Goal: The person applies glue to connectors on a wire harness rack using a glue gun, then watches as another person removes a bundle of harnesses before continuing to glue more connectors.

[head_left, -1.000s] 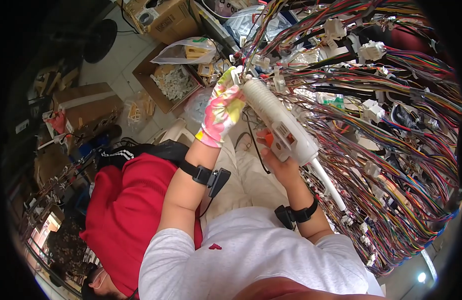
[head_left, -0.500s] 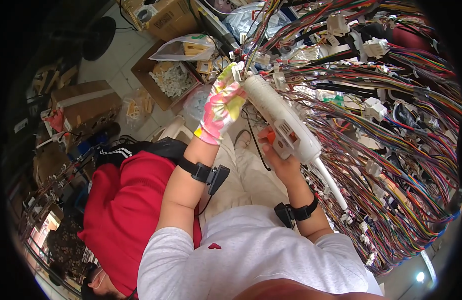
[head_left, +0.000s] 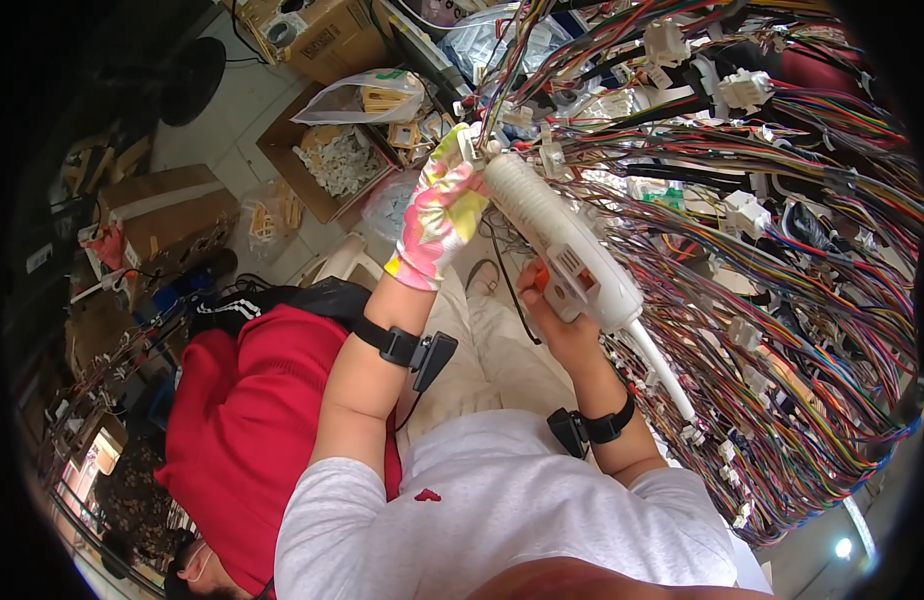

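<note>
My left hand (head_left: pixel 442 215), in a white glove with pink and yellow patches, is closed on a white plastic connector (head_left: pixel 469 143) from which a bundle of coloured wires (head_left: pixel 512 70) rises. The front end of a white caulking gun (head_left: pixel 542 215) points at this connector; the connector partly hides the tip. My right hand (head_left: pixel 554 325) is bare and wrapped round the gun's handle, partly hidden under the body, beside an orange trigger (head_left: pixel 539 279). A white rod (head_left: pixel 662 370) sticks out of the gun's rear toward the lower right.
Dense hanging wire harnesses (head_left: pixel 782 280) with white connectors fill the right side. Beyond my left hand stand an open carton of small white parts (head_left: pixel 342 165) and a plastic bag (head_left: pixel 377 100). A person in a red top (head_left: pixel 252 400) sits close on my left.
My left hand and the connector have shifted very slightly left, and the gun's front end has moved a little with them. Both grips look the same.
</note>
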Demonstrator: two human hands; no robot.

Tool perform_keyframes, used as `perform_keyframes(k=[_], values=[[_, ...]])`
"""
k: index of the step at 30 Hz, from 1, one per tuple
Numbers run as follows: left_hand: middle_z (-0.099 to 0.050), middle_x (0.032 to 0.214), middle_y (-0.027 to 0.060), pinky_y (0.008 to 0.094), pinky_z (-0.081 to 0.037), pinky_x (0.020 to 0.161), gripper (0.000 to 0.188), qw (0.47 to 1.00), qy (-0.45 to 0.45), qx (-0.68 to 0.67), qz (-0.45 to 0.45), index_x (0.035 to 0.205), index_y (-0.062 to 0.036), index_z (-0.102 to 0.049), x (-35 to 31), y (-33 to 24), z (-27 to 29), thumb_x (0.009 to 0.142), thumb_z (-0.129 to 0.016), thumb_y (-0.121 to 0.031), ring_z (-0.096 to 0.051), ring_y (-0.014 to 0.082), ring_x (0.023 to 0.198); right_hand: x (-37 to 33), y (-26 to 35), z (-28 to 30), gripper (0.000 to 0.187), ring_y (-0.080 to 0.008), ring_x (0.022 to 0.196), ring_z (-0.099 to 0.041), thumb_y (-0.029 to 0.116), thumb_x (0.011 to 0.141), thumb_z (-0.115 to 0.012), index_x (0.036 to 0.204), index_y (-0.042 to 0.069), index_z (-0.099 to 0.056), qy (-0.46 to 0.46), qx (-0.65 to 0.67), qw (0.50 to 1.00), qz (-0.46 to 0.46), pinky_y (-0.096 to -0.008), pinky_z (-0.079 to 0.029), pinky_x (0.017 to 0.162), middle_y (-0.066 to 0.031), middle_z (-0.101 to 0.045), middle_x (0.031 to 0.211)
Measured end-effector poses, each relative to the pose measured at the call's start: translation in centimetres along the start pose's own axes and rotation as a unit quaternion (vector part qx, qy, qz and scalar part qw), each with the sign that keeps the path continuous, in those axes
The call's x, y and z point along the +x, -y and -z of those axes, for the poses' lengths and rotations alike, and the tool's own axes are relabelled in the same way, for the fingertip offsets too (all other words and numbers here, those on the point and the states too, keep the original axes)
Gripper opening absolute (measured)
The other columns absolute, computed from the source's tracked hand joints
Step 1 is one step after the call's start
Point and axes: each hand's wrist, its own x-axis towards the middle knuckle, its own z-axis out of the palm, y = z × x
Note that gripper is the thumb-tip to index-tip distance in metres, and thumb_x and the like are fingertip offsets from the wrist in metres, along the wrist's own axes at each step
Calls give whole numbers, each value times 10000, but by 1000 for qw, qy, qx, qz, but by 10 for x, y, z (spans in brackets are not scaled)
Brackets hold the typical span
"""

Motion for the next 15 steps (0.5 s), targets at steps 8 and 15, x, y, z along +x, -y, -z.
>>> perform_keyframes(k=[8, 15], values=[[-526, 1211, 109, 383, -370, 987, 434, 999, -32, 2, -6, 1296, -49, -409, 0, 2, 12, 871, -498, -28, -499, 237, 1137, -4, 0, 0, 215, -136, 831, -499, -56, 799, -559, 993, 10, -495, 1, -22, 1000, -11, -255, -407, 765, -53, -523, 875], [-536, 1204, 96, 354, -375, 969, 418, 1000, -18, -12, -7, 1286, -68, -423, 0, 1, 10, 876, -491, -35, -506, 221, 1128, -8, -9, 4, 246, -130, 890, -518, -26, 816, -576, 1050, 7, -506, 1, -83, 997, 5, -258, -410, 805, -42, -549, 921]])
